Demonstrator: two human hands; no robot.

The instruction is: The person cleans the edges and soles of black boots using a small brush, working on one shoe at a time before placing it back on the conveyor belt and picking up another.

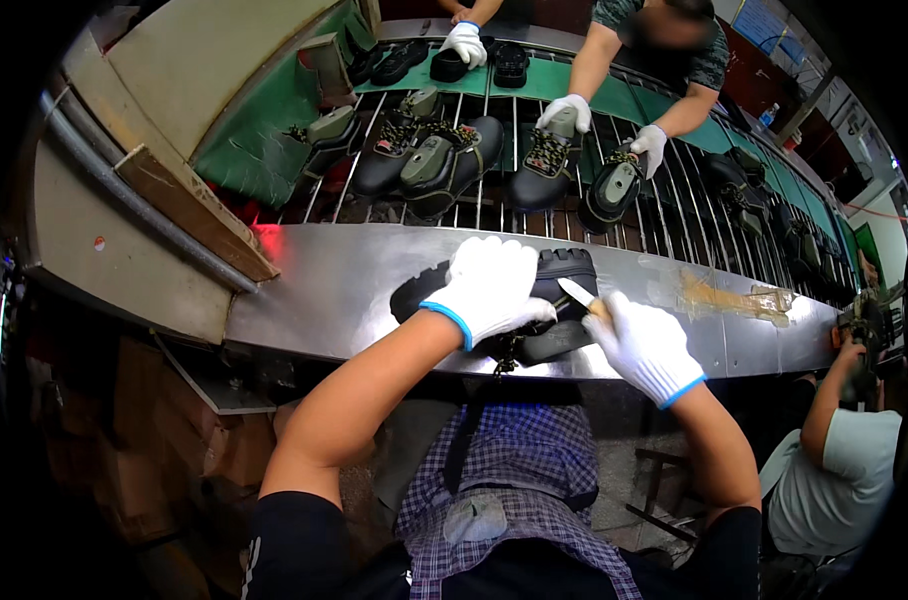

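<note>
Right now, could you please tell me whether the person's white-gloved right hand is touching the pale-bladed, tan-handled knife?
Touching: the head view shows the white-gloved right hand closed around the tan-handled knife, its pale blade projecting.

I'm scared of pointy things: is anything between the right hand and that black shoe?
Yes: the tan-handled knife in the right hand, its blade pointing toward the black lace-up shoe. The left hand covers the shoe's middle.
</note>
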